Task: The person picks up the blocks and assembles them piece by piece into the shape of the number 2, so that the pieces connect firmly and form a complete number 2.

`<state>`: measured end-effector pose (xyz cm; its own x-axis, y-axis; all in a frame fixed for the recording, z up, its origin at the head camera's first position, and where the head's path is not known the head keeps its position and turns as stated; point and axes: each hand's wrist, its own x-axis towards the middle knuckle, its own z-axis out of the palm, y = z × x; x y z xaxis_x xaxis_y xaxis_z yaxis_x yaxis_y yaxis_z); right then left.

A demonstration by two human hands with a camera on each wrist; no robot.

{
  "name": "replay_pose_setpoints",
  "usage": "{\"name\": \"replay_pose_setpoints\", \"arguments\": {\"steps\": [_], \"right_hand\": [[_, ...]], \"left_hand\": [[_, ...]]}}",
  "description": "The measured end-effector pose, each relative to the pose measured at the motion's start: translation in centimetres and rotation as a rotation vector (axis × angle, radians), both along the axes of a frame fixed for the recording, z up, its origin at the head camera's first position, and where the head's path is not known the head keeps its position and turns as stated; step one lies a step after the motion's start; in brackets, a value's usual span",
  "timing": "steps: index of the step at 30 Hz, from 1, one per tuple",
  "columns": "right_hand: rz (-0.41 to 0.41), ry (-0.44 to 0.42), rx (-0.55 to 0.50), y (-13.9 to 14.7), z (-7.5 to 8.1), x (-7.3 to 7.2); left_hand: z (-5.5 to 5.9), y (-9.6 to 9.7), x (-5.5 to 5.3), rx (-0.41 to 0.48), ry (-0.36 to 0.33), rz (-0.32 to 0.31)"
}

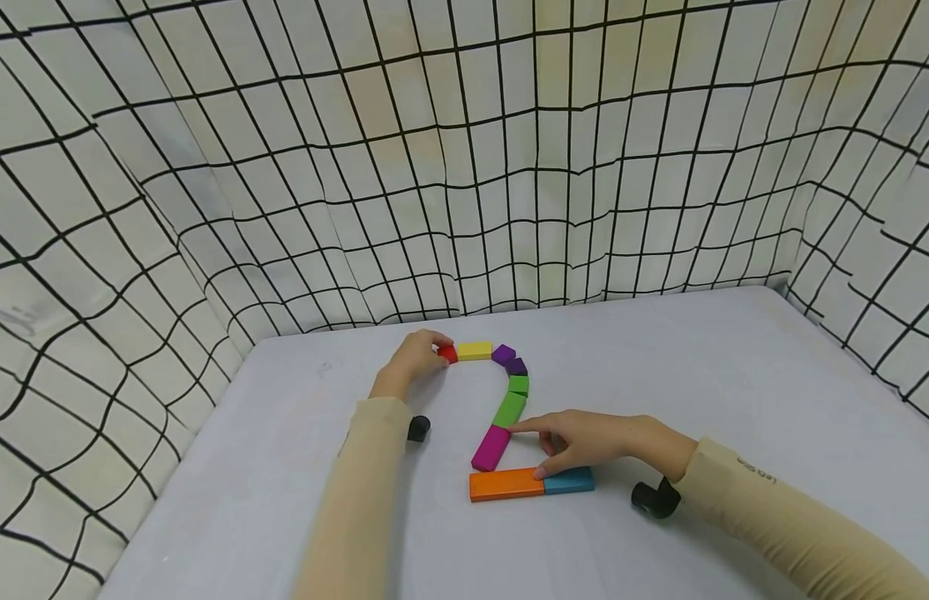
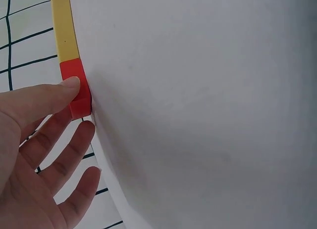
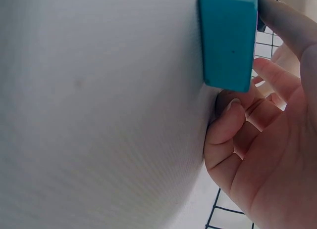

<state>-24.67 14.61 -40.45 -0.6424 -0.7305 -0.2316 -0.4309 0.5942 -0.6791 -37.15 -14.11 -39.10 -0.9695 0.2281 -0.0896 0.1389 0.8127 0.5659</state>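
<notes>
My left hand pinches the red block at the upper left end of a curved row, thumb on its near face and the index finger mostly hidden. Touching the red block is a yellow block. Purple blocks and green blocks follow, then a magenta block. My right hand stretches its index finger to the magenta block's upper end. Its thumb rests on the orange block near the blue block, and its other fingers curl loosely. Together the blocks resemble a 2.
A white-covered table carries the blocks. Black-lined grid sheeting surrounds it at the back and sides. Black wrist devices show by the left sleeve and the right sleeve.
</notes>
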Motion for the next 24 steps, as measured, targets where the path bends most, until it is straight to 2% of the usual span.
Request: {"name": "replay_pose_setpoints", "arguments": {"steps": [16,24], "right_hand": [[-0.001,0.005,0.011,-0.3,0.0,0.1],[0.008,-0.013,0.0,-0.5,0.0,-0.1]], "left_hand": [[-0.2,-0.3,0.1,0.007,-0.014,0.02],[0.3,-1.0,0.6,0.005,-0.046,0.01]]}}
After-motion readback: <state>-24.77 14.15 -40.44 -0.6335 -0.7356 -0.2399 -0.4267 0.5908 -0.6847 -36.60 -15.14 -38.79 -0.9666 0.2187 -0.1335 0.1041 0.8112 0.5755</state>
